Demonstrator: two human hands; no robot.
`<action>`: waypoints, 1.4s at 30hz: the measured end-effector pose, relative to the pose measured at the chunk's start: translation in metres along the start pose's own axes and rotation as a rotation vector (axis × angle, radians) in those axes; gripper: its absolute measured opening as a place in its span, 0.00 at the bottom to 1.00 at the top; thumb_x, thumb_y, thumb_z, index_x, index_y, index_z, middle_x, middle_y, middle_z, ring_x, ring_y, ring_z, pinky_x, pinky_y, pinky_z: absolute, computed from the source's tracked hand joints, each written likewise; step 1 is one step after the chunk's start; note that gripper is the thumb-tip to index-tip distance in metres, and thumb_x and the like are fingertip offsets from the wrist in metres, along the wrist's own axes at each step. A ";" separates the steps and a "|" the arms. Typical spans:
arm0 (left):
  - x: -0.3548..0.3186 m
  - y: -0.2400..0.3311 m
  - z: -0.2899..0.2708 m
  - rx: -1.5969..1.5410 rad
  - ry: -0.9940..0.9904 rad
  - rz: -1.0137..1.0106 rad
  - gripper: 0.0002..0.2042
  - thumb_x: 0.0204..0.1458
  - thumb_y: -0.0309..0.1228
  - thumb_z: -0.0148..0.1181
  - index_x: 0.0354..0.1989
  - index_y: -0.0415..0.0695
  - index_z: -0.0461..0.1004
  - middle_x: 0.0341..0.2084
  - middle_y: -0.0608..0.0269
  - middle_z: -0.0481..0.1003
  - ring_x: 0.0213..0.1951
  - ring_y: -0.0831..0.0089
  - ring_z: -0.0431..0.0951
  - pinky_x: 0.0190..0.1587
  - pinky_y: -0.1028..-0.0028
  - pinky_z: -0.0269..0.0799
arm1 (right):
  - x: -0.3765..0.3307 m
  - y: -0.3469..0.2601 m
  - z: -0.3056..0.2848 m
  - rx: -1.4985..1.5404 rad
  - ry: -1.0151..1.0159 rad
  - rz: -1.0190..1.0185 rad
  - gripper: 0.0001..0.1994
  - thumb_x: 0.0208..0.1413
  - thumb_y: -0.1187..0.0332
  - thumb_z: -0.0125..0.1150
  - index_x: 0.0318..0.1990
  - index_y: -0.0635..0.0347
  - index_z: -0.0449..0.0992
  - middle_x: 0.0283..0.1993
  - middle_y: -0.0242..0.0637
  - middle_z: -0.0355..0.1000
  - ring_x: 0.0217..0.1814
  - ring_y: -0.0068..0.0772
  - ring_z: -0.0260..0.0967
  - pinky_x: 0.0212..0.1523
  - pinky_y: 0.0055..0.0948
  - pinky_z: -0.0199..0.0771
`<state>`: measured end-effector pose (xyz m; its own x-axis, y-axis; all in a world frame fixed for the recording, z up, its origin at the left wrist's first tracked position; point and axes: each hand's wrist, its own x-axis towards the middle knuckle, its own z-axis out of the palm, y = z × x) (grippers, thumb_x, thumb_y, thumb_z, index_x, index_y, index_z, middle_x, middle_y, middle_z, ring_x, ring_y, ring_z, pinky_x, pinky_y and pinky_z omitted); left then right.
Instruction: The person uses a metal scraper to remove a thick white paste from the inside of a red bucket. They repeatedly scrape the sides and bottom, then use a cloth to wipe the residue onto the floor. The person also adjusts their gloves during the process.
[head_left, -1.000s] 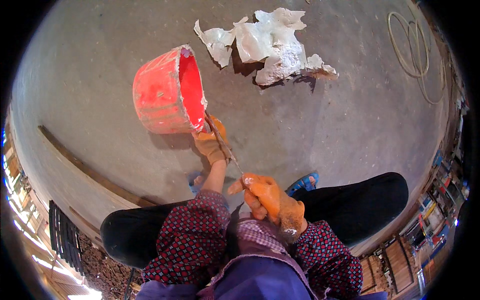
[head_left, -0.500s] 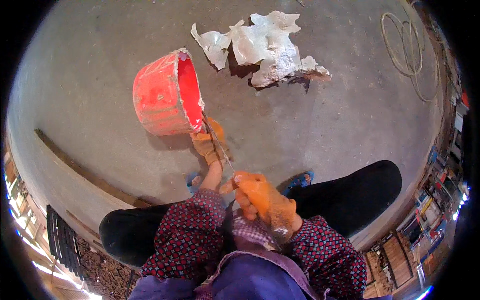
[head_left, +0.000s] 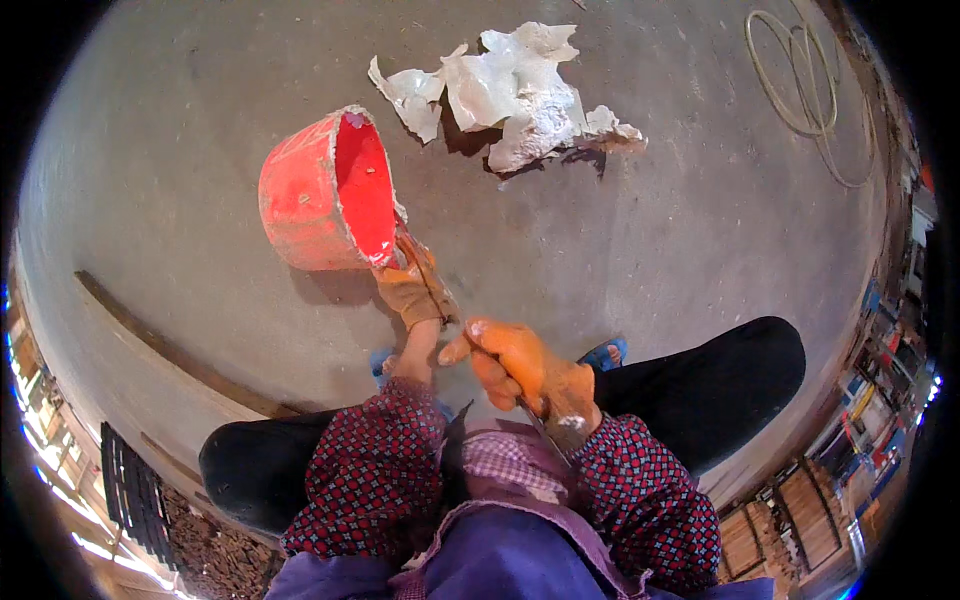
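A red bucket (head_left: 300, 200), its rim ragged and crusted, lies tipped on its side with its mouth facing right. My left hand (head_left: 412, 288), in an orange work glove, is closed on the bucket's lower rim. Below and right of it, my right hand (head_left: 525, 365), also gloved in orange, is closed around a thin dark rod-like tool (head_left: 540, 428). One end of the tool shows below the right hand, beside the sleeve. A thin dark length also runs along the left glove towards the rim. Glove fingers hide most of the tool, so its kind is unclear.
Broken whitish crust pieces (head_left: 520, 95) lie on the concrete floor (head_left: 640, 240) beyond the bucket. A coiled pale hose (head_left: 805, 100) is at the far right. On the left lies a long curved wooden strip (head_left: 170, 345). My knees and blue sandals flank the hands.
My right hand has moved slightly up, nearer the left hand, and less of the tool shows between them. The bucket sits slightly further left in view, still gripped.
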<state>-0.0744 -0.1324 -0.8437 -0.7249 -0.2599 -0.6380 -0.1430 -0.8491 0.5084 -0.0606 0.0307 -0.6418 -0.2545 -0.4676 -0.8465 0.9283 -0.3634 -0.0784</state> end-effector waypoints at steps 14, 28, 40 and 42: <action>-0.014 0.022 0.066 0.829 0.304 0.194 0.08 0.49 0.28 0.59 0.27 0.38 0.67 0.17 0.61 0.71 0.18 0.71 0.72 0.24 0.73 0.69 | 0.028 0.013 0.002 0.108 -0.053 0.090 0.21 0.61 0.51 0.40 0.37 0.59 0.73 0.14 0.22 0.48 0.11 0.19 0.40 0.12 0.26 0.45; -0.010 0.013 0.042 0.679 0.217 0.220 0.07 0.51 0.30 0.57 0.33 0.41 0.68 0.22 0.60 0.72 0.20 0.72 0.72 0.21 0.73 0.69 | 0.000 0.005 0.007 -0.091 0.017 -0.067 0.19 0.59 0.56 0.39 0.35 0.62 0.73 0.13 0.25 0.51 0.10 0.21 0.45 0.11 0.26 0.48; -0.003 0.017 0.022 1.043 0.256 0.298 0.10 0.51 0.35 0.57 0.32 0.40 0.70 0.21 0.60 0.73 0.21 0.65 0.71 0.23 0.69 0.67 | 0.009 -0.003 0.020 -0.018 -0.003 0.010 0.20 0.62 0.55 0.39 0.35 0.62 0.73 0.15 0.26 0.52 0.10 0.21 0.44 0.11 0.25 0.49; -0.003 0.009 0.014 0.724 0.162 0.096 0.10 0.51 0.35 0.57 0.30 0.39 0.71 0.20 0.58 0.73 0.21 0.64 0.72 0.24 0.68 0.67 | 0.019 0.002 0.010 0.064 -0.012 -0.013 0.20 0.62 0.55 0.39 0.35 0.62 0.73 0.15 0.26 0.52 0.10 0.21 0.44 0.12 0.25 0.49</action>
<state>-0.0827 -0.1330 -0.8291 -0.6560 -0.4302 -0.6201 -0.5323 -0.3188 0.7842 -0.0668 0.0130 -0.6529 -0.2698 -0.4717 -0.8395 0.9060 -0.4197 -0.0554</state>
